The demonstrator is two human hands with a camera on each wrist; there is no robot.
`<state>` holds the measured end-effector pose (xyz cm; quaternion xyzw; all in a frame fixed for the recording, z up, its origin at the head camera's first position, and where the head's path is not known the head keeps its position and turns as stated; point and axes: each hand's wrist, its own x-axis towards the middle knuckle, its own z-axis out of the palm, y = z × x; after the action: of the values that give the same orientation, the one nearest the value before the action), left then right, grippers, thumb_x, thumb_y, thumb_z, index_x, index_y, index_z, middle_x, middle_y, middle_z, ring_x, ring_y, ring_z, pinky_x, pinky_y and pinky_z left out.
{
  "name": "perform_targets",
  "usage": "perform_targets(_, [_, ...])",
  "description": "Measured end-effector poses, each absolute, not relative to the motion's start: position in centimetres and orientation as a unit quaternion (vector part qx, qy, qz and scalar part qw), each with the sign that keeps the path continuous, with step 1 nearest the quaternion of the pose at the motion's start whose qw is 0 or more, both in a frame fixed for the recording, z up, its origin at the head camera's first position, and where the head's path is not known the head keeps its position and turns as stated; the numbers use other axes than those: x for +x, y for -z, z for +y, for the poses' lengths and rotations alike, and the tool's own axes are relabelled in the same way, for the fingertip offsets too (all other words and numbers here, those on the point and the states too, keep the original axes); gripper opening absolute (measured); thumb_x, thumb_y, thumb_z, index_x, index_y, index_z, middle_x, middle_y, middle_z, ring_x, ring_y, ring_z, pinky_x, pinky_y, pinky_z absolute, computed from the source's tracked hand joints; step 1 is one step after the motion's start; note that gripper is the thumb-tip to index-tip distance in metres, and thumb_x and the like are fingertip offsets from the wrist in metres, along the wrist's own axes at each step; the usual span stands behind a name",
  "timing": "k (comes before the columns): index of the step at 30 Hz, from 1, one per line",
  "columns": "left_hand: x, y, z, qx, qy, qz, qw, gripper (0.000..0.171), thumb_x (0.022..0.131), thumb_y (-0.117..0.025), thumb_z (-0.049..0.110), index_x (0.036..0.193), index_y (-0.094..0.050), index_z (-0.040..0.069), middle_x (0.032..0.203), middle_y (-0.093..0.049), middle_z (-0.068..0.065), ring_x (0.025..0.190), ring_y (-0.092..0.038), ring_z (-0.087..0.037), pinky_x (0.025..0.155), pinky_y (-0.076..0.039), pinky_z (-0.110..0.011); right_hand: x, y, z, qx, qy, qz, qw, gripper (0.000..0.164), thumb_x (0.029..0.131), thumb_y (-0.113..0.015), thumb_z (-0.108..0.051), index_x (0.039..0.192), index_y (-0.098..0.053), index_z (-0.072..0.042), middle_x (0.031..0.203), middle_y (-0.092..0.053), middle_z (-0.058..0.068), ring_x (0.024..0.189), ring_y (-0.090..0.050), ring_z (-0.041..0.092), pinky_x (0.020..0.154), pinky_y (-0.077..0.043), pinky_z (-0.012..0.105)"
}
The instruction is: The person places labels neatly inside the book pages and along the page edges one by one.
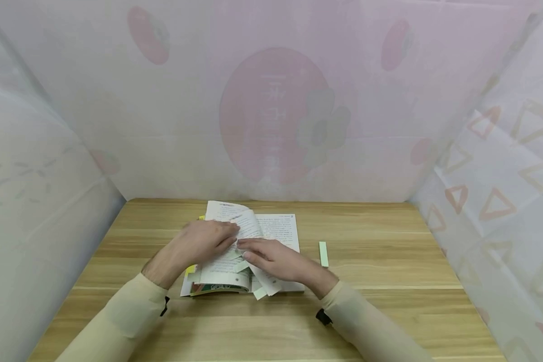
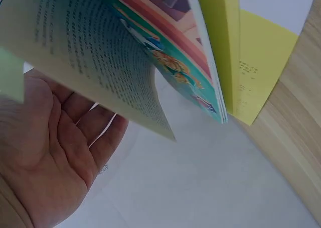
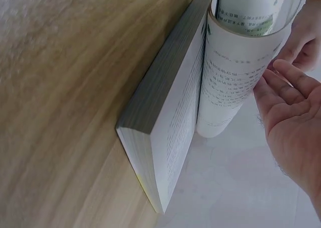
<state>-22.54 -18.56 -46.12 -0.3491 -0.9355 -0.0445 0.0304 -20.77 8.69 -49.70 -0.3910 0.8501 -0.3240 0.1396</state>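
A thick paperback book (image 1: 282,231) lies open on the table, with printed text on its pages. My left hand (image 1: 202,242) lies over the left-hand pages, its fingers extended toward the fold. Beside it my right hand (image 1: 276,257) touches a turning page (image 3: 235,82), which curves up from the book in the right wrist view. Its fingers are lightly bent and the palm is free. Pale green paper strips (image 1: 242,266) stick out among the pages near both hands. Below the lifted pages, a colour-illustrated page (image 2: 173,57) shows in the left wrist view.
Another pale green strip (image 1: 323,254) lies on the wooden table (image 1: 371,301) to the right of the book. Yellow paper (image 2: 268,52) shows at the book's left side. Printed cloth walls (image 1: 181,166) stand around the table's back and sides.
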Motion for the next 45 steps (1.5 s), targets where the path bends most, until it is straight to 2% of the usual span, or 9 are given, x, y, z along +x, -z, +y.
perform_targets(3, [-22.8, 46.6, -18.8, -0.350, 0.053, -0.935, 0.021, 0.019, 0.118, -0.067, 0.018, 0.100, -0.069, 0.023, 0.098, -0.081, 0.001, 0.068, -0.056, -0.012, 0.054, -0.045, -0.032, -20.6, 49.6, 8.7, -0.395, 0.316, 0.852, 0.138, 0.059, 0.130, -0.040, -0.045, 0.174, -0.057, -0.011, 0.186, -0.052, 0.004, 0.176, -0.047, 0.025, 0.146, -0.040, 0.048])
perform_targets(6, [-22.8, 47.0, -19.2, -0.342, 0.047, -0.938, 0.009, 0.013, 0.118, -0.068, 0.020, 0.114, -0.081, 0.020, 0.105, -0.087, -0.001, 0.074, -0.065, -0.011, 0.056, -0.052, -0.035, -20.5, 49.4, 9.1, -0.392, 0.316, 0.854, 0.132, 0.058, 0.129, -0.042, -0.044, 0.174, -0.057, -0.012, 0.186, -0.053, 0.003, 0.175, -0.048, 0.026, 0.145, -0.041, 0.049])
perform_targets(11, [-22.8, 47.7, -19.7, -0.324, 0.041, -0.945, -0.020, 0.034, 0.120, -0.067, 0.027, 0.146, -0.083, 0.012, 0.134, -0.089, -0.011, 0.096, -0.085, -0.019, 0.065, -0.065, -0.042, -20.6, 49.1, 10.6, -0.380, 0.325, 0.859, 0.114, 0.055, 0.129, -0.046, -0.040, 0.173, -0.058, -0.009, 0.184, -0.056, 0.006, 0.174, -0.051, 0.030, 0.144, -0.043, 0.053])
perform_targets(17, [-22.8, 48.3, -20.2, -0.306, 0.062, -0.949, -0.047, 0.043, 0.122, -0.063, 0.036, 0.152, -0.079, 0.009, 0.145, -0.085, -0.015, 0.119, -0.088, -0.033, 0.087, -0.073, -0.053, -21.0, 49.2, 12.8, -0.352, 0.348, 0.863, 0.105, 0.057, 0.129, -0.043, -0.038, 0.173, -0.056, -0.004, 0.181, -0.058, 0.013, 0.174, -0.049, 0.037, 0.144, -0.040, 0.060])
perform_targets(26, [-23.4, 49.1, -20.3, -0.267, 0.053, -0.958, -0.086, 0.055, 0.126, -0.050, 0.047, 0.156, -0.074, 0.007, 0.134, -0.087, -0.019, 0.098, -0.082, -0.026, 0.084, -0.070, -0.057, -21.1, 49.5, 15.0, -0.314, 0.366, 0.870, 0.100, 0.056, 0.130, -0.039, -0.035, 0.174, -0.055, -0.004, 0.183, -0.055, 0.013, 0.177, -0.045, 0.036, 0.147, -0.035, 0.059])
perform_targets(31, [-23.6, 49.5, -20.0, -0.240, 0.035, -0.964, -0.113, 0.069, 0.126, -0.043, 0.055, 0.161, -0.066, 0.000, 0.149, -0.080, -0.026, 0.124, -0.084, -0.042, 0.097, -0.069, -0.063, -21.3, 49.7, 16.2, -0.302, 0.368, 0.874, 0.097, 0.056, 0.131, -0.039, -0.035, 0.175, -0.053, -0.003, 0.184, -0.054, 0.014, 0.177, -0.044, 0.036, 0.147, -0.034, 0.060])
perform_targets(37, [-23.8, 49.9, -19.2, -0.188, 0.018, -0.972, -0.140, 0.095, 0.122, -0.033, 0.073, 0.172, -0.052, -0.006, 0.177, -0.058, -0.027, 0.157, -0.066, -0.050, 0.117, -0.060, -0.073, -21.5, 50.1, 17.4, -0.289, 0.351, 0.885, 0.096, 0.055, 0.130, -0.041, -0.033, 0.174, -0.055, -0.002, 0.181, -0.056, 0.016, 0.175, -0.047, 0.040, 0.146, -0.035, 0.062])
perform_targets(41, [-23.8, 50.0, -18.4, -0.158, 0.017, -0.976, -0.151, 0.110, 0.116, -0.032, 0.085, 0.174, -0.048, -0.007, 0.180, -0.054, -0.027, 0.160, -0.062, -0.051, 0.123, -0.054, -0.077, -21.5, 50.3, 18.1, -0.276, 0.334, 0.895, 0.108, 0.055, 0.129, -0.045, -0.036, 0.172, -0.057, -0.004, 0.179, -0.059, 0.017, 0.172, -0.051, 0.041, 0.143, -0.041, 0.063])
perform_targets(45, [-23.6, 50.1, -17.9, -0.146, 0.019, -0.978, -0.146, 0.120, 0.110, -0.039, 0.092, 0.172, -0.049, -0.011, 0.177, -0.055, -0.031, 0.156, -0.065, -0.053, 0.119, -0.059, -0.074, -21.5, 50.3, 18.8, -0.262, 0.326, 0.901, 0.114, 0.056, 0.128, -0.048, -0.039, 0.171, -0.059, -0.004, 0.176, -0.062, 0.018, 0.169, -0.055, 0.042, 0.140, -0.045, 0.064])
